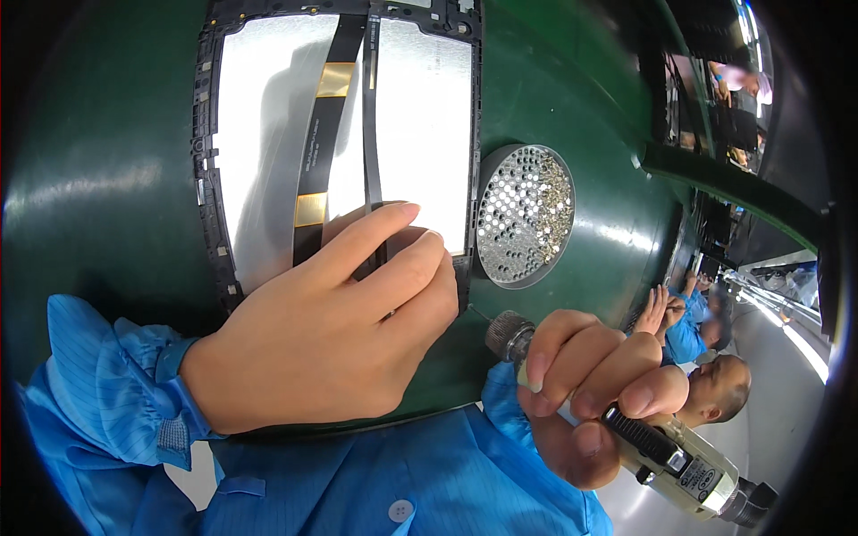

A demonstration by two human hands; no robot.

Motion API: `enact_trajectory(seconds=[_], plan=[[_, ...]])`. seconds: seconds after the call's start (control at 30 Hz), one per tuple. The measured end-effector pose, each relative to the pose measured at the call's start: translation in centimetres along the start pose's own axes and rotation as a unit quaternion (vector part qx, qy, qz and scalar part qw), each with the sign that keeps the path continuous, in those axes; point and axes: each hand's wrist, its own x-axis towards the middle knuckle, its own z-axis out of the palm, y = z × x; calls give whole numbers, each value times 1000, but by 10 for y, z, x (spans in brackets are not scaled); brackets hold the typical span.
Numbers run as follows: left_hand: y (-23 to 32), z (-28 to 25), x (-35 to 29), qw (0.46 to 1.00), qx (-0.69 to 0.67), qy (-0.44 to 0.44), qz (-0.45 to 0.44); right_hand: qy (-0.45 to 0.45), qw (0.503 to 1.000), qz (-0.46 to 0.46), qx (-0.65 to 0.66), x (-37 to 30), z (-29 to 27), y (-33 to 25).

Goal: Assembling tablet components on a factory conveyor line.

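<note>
A tablet-like device frame [206, 183] with a black plastic rim and silvery inner plate lies in front of me. Dark flat ribbon cables [320, 134] with gold patches run lengthwise across it. My left hand [344, 326] rests over its near end, fingers bent but apart, fingertips by the narrower cable; nothing shows in its grip, and the thumb is hidden. Wrapped around an electric screwdriver [688, 464] with a knurled metal nose and a black lever is my right hand [594, 393]. The thin bit points at the frame's near right corner.
Right of the frame, a round dish [527, 282] holds many small screws, some seated in a perforated plate. The green work surface [98, 179] spreads around both. A dark green bar [728, 192] stands farther right. Co-workers in blue [686, 339] sit beyond my right hand.
</note>
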Motion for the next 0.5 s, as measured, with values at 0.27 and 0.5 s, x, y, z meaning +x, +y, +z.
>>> enact_trajectory(seconds=[0.27, 0.5], plan=[[0, 0, -1, 1000, 17, -14, 13, -8, 1000, 4, -11, 0, 1, 2], [-1, 1, -2, 999, 30, -13, 14, -10, 1000, 11, -12, 2, 2, 3]])
